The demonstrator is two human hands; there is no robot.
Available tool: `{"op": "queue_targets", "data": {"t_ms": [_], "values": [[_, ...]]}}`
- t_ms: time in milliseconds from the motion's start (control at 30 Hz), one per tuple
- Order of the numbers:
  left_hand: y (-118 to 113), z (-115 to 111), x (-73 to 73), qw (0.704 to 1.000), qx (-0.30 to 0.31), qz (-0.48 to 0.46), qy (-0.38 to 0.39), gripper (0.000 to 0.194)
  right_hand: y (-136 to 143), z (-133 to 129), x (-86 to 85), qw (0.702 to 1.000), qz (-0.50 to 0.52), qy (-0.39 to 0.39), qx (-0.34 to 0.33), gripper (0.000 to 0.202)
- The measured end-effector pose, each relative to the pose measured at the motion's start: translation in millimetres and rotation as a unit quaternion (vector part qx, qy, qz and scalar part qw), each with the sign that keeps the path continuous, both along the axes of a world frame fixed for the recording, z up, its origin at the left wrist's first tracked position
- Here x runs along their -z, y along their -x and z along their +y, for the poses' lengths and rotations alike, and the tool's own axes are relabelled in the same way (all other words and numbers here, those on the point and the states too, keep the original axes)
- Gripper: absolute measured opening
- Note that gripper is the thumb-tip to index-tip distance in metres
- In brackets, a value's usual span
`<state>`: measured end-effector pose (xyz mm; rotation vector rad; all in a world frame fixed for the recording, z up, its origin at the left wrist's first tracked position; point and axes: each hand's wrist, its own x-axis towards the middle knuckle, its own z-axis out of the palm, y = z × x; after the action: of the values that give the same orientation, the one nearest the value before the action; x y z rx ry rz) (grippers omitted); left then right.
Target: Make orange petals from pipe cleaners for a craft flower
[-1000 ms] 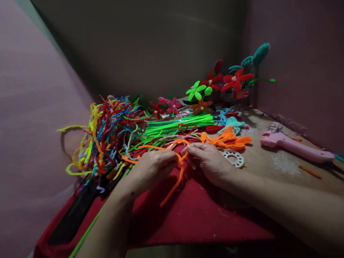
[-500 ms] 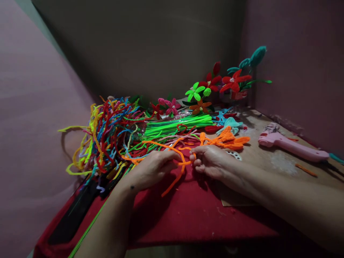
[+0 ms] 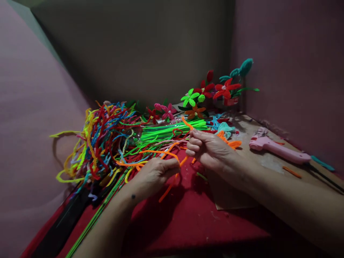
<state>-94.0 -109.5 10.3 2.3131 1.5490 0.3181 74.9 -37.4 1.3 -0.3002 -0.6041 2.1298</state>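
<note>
My left hand (image 3: 161, 173) pinches orange pipe cleaners (image 3: 167, 193), whose ends stick out above and below the fingers. Close by on the right, my right hand (image 3: 202, 147) is closed on an orange pipe cleaner too; one end rises past the thumb, and a stretch runs down towards my left hand. Behind the right hand lie orange looped petals (image 3: 233, 144), partly covered by it. A bundle of green pipe cleaners (image 3: 172, 130) lies beyond both hands.
A tangled multicoloured heap (image 3: 103, 139) is at the left, near a black strip-shaped object (image 3: 64, 222). Finished flowers (image 3: 224, 87) stand at the back right. A pink glue gun (image 3: 281, 148) rests on the board (image 3: 258, 168). Red cloth (image 3: 199, 222) covers the front.
My right hand has moved up, away from my left, and the orange piece in it now points upward. The whole view has shifted slightly.
</note>
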Motion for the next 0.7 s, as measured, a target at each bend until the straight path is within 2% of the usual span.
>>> {"op": "queue_targets", "data": {"t_ms": [167, 333, 467, 567, 700], "values": [[-26.9, -2.2, 14.5, 0.998, -0.020, -0.063, -0.008, 0.029, -11.8, 11.0, -11.8, 0.999, -0.018, -0.024, 0.043, 0.022], [-31.5, -4.3, 6.4, 0.990, -0.037, -0.125, 0.044, 0.029, -15.0, 16.8, -13.9, 0.995, -0.007, -0.019, 0.094, 0.022], [-28.6, -4.1, 6.0, 0.997, -0.036, -0.059, -0.025, 0.028, -12.7, 21.5, -11.7, 0.989, -0.001, 0.033, 0.143, 0.019], [-27.8, -4.1, 10.9, 0.998, -0.033, -0.008, -0.051, 0.027, -13.4, 24.5, -9.7, 0.990, 0.015, 0.062, 0.128, 0.018], [-26.1, -4.6, 13.5, 0.998, -0.031, 0.030, -0.046, 0.026, -15.8, 28.2, -6.2, 0.989, 0.042, 0.073, 0.121, 0.019]]}}
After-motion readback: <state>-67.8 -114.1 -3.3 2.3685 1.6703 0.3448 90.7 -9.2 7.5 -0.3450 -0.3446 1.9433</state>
